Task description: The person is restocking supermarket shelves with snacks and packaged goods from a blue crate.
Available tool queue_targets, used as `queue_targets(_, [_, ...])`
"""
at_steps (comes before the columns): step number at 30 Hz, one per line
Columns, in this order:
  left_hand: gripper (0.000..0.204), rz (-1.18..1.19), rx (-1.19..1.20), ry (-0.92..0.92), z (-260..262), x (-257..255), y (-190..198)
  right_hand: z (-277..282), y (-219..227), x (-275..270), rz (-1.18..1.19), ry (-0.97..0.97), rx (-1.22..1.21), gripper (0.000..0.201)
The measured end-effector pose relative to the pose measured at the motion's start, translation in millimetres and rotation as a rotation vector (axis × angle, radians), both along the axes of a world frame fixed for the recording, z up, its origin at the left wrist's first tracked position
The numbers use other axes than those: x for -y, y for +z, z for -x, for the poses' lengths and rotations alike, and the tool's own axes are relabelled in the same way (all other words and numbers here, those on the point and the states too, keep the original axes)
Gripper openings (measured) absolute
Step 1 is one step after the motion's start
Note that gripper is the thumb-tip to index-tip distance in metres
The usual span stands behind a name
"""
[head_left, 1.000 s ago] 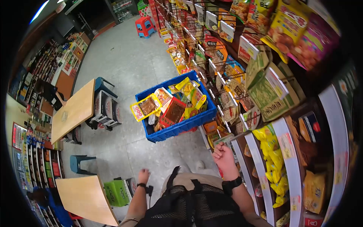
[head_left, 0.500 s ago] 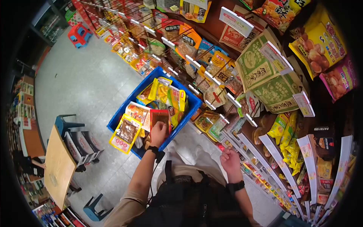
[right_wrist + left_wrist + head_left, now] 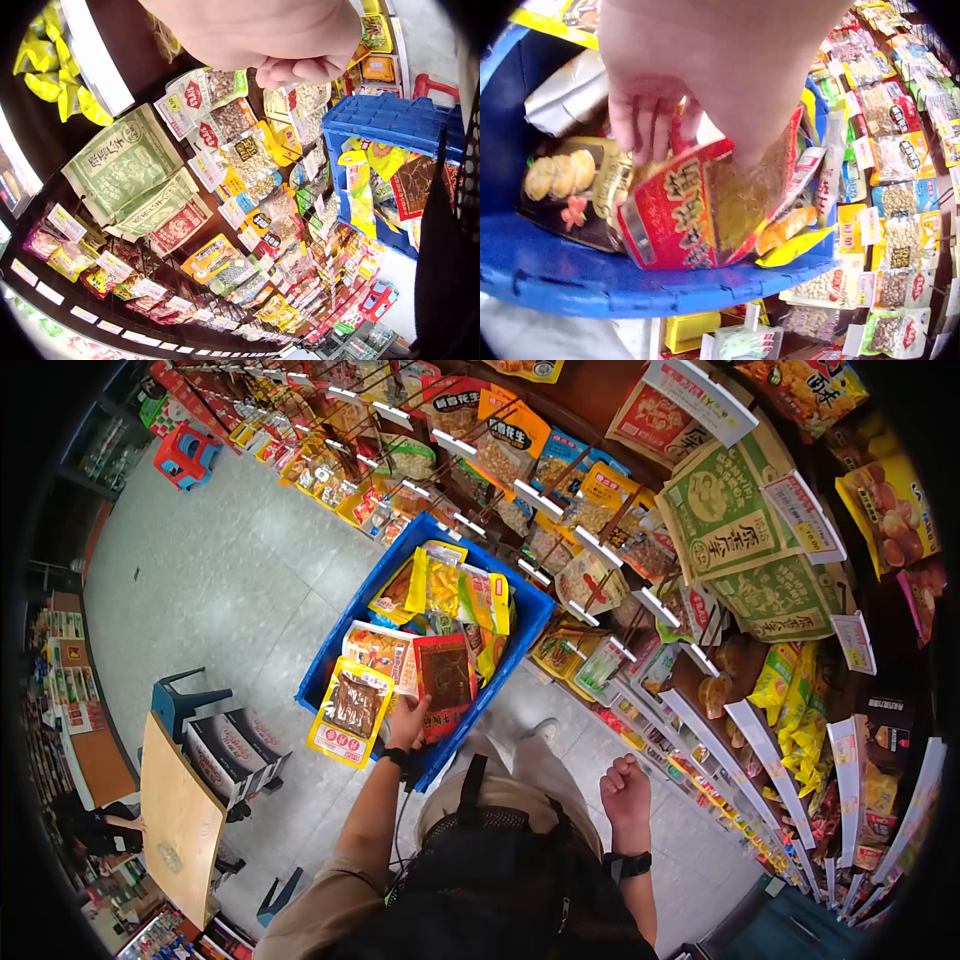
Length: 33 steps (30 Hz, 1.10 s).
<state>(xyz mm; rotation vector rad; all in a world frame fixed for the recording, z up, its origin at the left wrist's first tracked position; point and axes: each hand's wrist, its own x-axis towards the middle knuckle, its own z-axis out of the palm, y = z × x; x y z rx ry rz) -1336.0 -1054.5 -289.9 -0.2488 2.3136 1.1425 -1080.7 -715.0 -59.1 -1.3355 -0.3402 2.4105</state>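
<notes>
A shop's pale grey floor (image 3: 200,550) stretches away on the far left, with racks of snack bags close on the right. From where I stand, I see a blue crate (image 3: 543,612) beside those racks, heaped with packets.

The red packet (image 3: 446,678) lies in the crate's near part, just right of a yellow-edged packet (image 3: 350,712) that overhangs the rim. The person's left hand (image 3: 404,726) grips its near left side, thumb over the face and fingers (image 3: 660,131) bent down behind the edge. The right hand (image 3: 626,792) is well to the right of the crate, empty, its fingers loosely curled.

I'd judge the red packet light to middling, flat and fairly bendy, with a glossy film that could slip under a light touch. The brown food behind its clear window looks soft, so I'd not squeeze hard there. The best hold seems to be the sealed edge, thumb on one side and fingers spread on the other, with some support under the middle so that it doesn't sag.
</notes>
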Motion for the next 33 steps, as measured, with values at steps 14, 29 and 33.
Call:
queue_targets(14, [0.040, -0.226, -0.214, 0.044, 117, -16, 43, 11, 4, 28, -0.052, 0.057, 0.000, 0.013])
queue_targets(29, [0.030, 0.310, -0.259, -0.280, -22, 41, -39, -21, -3, 29, -0.029, -0.072, 0.040, 0.013])
queue_targets(33, [0.065, 0.242, 0.028, -0.486, -11, 23, -30, -29, -8, 29, -0.042, -0.054, 0.077, 0.012])
